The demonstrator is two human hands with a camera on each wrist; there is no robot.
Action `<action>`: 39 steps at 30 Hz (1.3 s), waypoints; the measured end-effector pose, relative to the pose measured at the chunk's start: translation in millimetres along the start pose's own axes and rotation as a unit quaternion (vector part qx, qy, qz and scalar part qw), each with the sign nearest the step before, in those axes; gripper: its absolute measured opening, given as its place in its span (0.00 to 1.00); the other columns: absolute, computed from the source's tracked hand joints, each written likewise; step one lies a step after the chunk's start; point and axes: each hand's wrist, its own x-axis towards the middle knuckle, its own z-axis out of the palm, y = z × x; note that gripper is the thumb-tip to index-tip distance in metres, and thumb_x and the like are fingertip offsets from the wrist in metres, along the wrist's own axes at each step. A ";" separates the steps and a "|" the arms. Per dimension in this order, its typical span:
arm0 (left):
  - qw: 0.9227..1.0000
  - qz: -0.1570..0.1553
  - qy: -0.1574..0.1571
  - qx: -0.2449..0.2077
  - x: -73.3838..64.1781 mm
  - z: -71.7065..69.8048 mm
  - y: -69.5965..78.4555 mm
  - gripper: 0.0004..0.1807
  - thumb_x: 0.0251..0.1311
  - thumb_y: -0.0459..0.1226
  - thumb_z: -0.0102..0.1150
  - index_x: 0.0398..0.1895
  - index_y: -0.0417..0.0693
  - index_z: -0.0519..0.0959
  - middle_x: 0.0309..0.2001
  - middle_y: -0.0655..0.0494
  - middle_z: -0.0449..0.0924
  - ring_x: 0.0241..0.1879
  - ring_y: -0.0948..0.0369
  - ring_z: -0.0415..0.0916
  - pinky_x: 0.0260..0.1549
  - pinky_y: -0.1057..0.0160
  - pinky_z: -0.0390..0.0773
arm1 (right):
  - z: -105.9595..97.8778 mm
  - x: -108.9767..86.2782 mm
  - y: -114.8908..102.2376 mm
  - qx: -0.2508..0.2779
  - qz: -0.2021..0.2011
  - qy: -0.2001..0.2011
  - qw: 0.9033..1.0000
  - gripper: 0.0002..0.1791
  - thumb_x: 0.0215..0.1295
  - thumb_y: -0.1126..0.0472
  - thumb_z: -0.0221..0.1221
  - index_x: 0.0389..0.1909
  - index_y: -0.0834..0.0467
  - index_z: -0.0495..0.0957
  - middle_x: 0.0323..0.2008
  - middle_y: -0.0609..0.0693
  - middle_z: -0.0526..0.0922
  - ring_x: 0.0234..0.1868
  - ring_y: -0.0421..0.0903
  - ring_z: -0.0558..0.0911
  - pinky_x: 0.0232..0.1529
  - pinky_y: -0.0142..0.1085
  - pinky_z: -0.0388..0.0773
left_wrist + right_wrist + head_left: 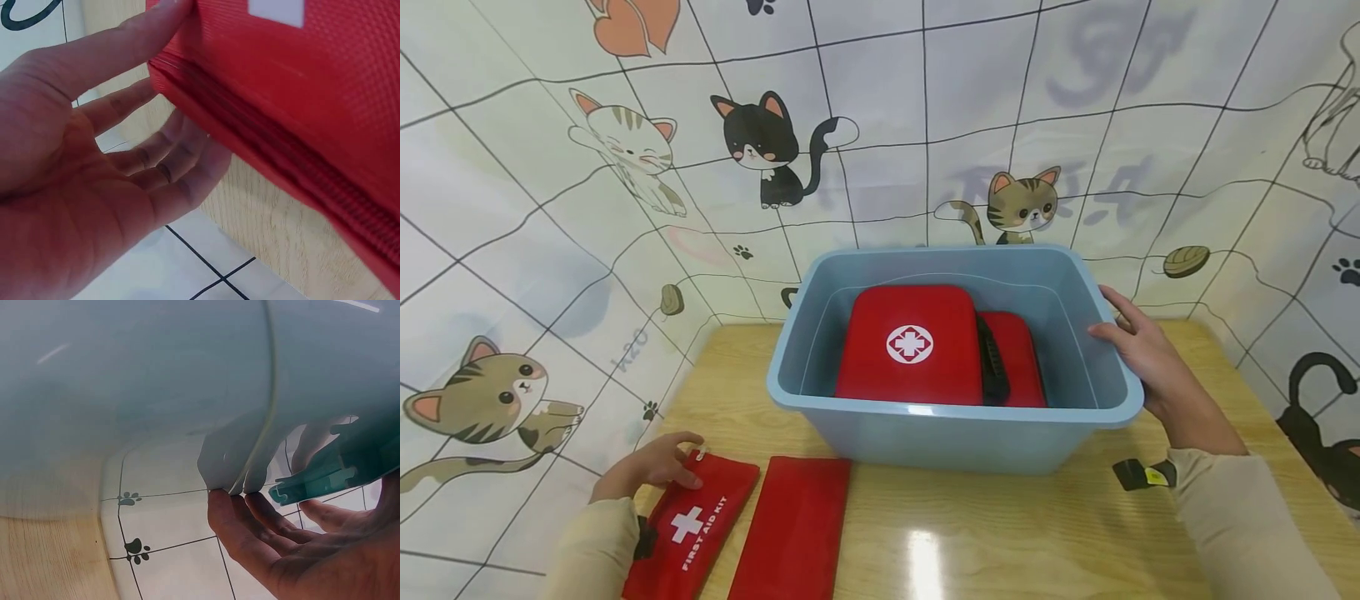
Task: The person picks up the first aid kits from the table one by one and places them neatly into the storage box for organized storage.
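Observation:
My left hand (655,463) is at the upper end of a red zippered first aid pouch (706,518) lying on the table at the lower left. In the left wrist view its thumb presses the top face of the pouch (275,81), while the fingers curl at the zippered edge. My right hand (1138,350) grips the right rim of a light blue plastic bin (940,437), thumb over the inner side and fingers outside. Inside the bin sit a red first aid case (917,371) with a white cross emblem and a second red case (1017,358), partly hidden behind it.
A plain red pouch (793,529) lies beside the lettered one, left of the table's middle. The wooden table (1000,533) ends at walls (880,175) covered with cat-patterned sheeting, close behind the bin.

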 end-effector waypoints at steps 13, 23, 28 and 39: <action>0.999 -0.020 0.050 -0.008 -4.8 -4.1 4.6 0.42 0.50 0.37 0.75 0.64 0.27 0.63 0.47 0.38 0.75 0.40 0.50 0.79 0.40 0.47 0.84 | -0.1 0.9 -1.0 0.002 0.002 0.000 1.000 0.39 0.78 0.54 0.45 0.80 0.37 0.35 0.76 0.70 0.40 0.70 0.77 0.51 0.57 0.77 0.56; 0.990 0.035 0.129 -0.035 -16.0 -16.6 19.4 0.44 0.53 0.40 0.74 0.66 0.31 0.60 0.54 0.32 0.71 0.40 0.51 0.80 0.37 0.50 0.86 | -1.1 0.4 0.3 0.000 0.001 0.000 1.000 0.39 0.78 0.54 0.45 0.80 0.36 0.34 0.77 0.69 0.39 0.70 0.77 0.51 0.58 0.77 0.56; 0.984 0.062 0.157 -0.063 -20.4 -25.3 26.3 0.45 0.59 0.43 0.70 0.72 0.33 0.56 0.59 0.30 0.69 0.43 0.50 0.82 0.40 0.50 0.85 | -1.1 0.1 2.2 -0.010 0.001 -0.002 1.000 0.39 0.77 0.53 0.46 0.79 0.36 0.34 0.77 0.69 0.37 0.70 0.78 0.50 0.57 0.77 0.56; 0.948 0.094 0.289 -0.092 -38.4 -58.6 52.1 0.47 0.67 0.50 0.60 0.78 0.39 0.49 0.66 0.27 0.63 0.49 0.37 0.79 0.44 0.43 0.82 | -0.8 -0.1 1.3 -0.008 0.002 0.000 1.000 0.40 0.77 0.54 0.45 0.80 0.36 0.34 0.77 0.68 0.37 0.70 0.79 0.49 0.57 0.77 0.56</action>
